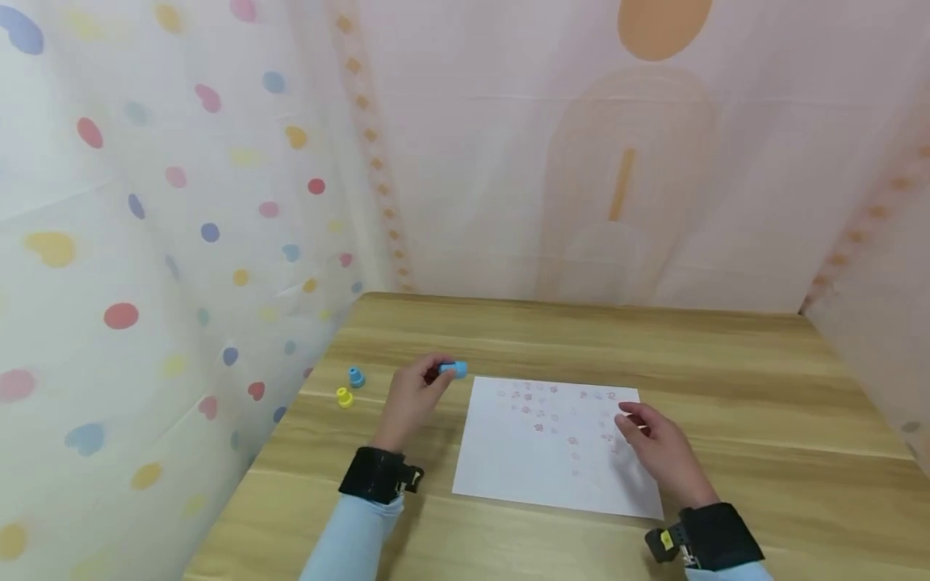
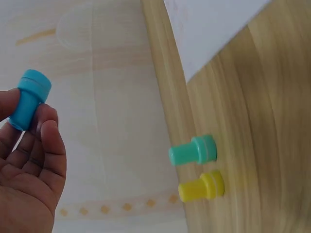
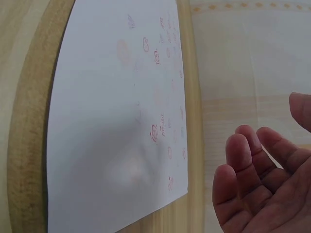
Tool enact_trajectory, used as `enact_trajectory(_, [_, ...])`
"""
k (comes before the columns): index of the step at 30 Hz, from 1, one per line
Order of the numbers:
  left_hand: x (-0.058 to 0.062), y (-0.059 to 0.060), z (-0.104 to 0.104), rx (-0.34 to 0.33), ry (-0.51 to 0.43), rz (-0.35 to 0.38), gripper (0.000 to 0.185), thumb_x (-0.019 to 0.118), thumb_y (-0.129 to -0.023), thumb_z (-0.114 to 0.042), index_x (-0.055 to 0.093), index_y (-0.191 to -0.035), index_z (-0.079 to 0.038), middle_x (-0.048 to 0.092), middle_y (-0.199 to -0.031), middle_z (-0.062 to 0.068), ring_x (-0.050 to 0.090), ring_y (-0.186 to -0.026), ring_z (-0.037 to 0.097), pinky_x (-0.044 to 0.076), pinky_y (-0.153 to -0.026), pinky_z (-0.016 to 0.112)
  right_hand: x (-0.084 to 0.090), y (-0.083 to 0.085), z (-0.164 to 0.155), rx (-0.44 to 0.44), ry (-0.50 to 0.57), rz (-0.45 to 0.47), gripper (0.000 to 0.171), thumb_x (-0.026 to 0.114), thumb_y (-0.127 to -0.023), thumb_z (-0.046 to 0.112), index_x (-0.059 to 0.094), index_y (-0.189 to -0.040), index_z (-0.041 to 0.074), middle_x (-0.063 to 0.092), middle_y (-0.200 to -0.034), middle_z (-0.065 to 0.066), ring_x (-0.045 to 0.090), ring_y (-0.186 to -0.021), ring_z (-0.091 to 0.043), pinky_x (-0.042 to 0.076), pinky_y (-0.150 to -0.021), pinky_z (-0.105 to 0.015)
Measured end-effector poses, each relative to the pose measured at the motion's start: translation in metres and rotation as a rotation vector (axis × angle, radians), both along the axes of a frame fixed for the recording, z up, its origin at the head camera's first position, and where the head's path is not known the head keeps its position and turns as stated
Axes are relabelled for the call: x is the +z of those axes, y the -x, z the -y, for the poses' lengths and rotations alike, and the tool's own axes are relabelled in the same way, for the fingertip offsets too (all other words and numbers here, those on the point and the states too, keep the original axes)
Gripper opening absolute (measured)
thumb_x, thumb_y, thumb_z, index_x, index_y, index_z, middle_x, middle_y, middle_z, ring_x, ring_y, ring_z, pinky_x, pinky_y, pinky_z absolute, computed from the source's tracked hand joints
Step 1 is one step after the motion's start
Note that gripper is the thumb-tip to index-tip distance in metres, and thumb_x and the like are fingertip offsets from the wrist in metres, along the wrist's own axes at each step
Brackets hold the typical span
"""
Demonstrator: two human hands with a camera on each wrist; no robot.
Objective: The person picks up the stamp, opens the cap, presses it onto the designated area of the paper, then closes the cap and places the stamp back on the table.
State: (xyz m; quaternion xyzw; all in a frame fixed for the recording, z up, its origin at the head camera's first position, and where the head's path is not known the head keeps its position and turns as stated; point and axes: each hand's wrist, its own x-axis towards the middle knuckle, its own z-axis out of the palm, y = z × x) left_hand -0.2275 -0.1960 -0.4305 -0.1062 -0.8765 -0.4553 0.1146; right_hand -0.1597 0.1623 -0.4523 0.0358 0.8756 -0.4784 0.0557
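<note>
Between thumb and fingers, my left hand point(image 1: 416, 397) pinches a small blue stamp point(image 2: 33, 97) above the table, just off the paper's upper left corner. The sheet of white paper point(image 1: 508, 460) carries several rows of small red and faint purple stamped marks, mostly along its upper part. Over the paper's right edge hovers my right hand point(image 1: 659, 448), its fingers loosely bent and nothing in them. In the right wrist view its palm and fingertips point(image 3: 238, 150) show bare. A teal stamp point(image 2: 194, 151) and a yellow stamp point(image 2: 201, 187) stand upright side by side, left of the left hand.
Everything lies on a wood-grain table point(image 1: 763, 387). A dotted curtain point(image 1: 182, 242) hangs along its left side, and a pale patterned curtain point(image 1: 472, 202) runs behind its back edge. Black straps with cameras point(image 1: 719, 537) circle both wrists.
</note>
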Motion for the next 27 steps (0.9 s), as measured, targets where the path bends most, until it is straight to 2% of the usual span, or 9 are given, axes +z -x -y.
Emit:
enact_trajectory(10, [0.004,0.003,0.017,0.017,0.256,0.021,0.015,0.062,-0.100,-0.017,0.068,-0.109,-0.008,0.064,-0.092,0.002,0.056,-0.079,0.019,0.051,-0.071,0.033,0.001,0.001,0.001,-0.019,0.000,0.015,0.053,0.054,-0.103,0.038,0.048,-0.142,0.003,0.055,-0.128,-0.019,0.049,-0.111,-0.033,0.046,-0.090,-0.046])
enact_trajectory(16, [0.007,0.002,0.022,0.045,0.355,0.073,0.017,0.062,-0.100,-0.018,0.069,-0.109,-0.006,0.066,-0.092,0.004,0.058,-0.079,0.018,0.052,-0.072,0.035,0.001,0.001,0.001,-0.017,-0.022,0.010,0.052,0.054,-0.103,0.035,0.048,-0.142,0.002,0.056,-0.127,-0.019,0.050,-0.110,-0.033,0.047,-0.090,-0.046])
enact_trajectory(23, [0.010,0.007,0.031,0.074,0.457,0.128,0.013,0.063,-0.098,-0.017,0.069,-0.101,-0.006,0.063,-0.085,0.004,0.056,-0.074,0.018,0.050,-0.067,0.034,0.003,0.002,0.000,-0.003,-0.087,0.018,0.050,0.057,-0.102,0.032,0.049,-0.140,0.000,0.058,-0.121,-0.017,0.052,-0.102,-0.030,0.050,-0.083,-0.041])
enact_trajectory(27, [0.009,0.007,0.038,0.095,0.483,0.158,0.012,0.063,-0.098,-0.016,0.068,-0.100,-0.006,0.063,-0.084,0.004,0.056,-0.072,0.019,0.049,-0.064,0.033,0.001,0.002,-0.001,0.008,-0.124,0.018,0.049,0.058,-0.101,0.031,0.050,-0.138,-0.001,0.059,-0.119,-0.017,0.053,-0.100,-0.030,0.051,-0.081,-0.041])
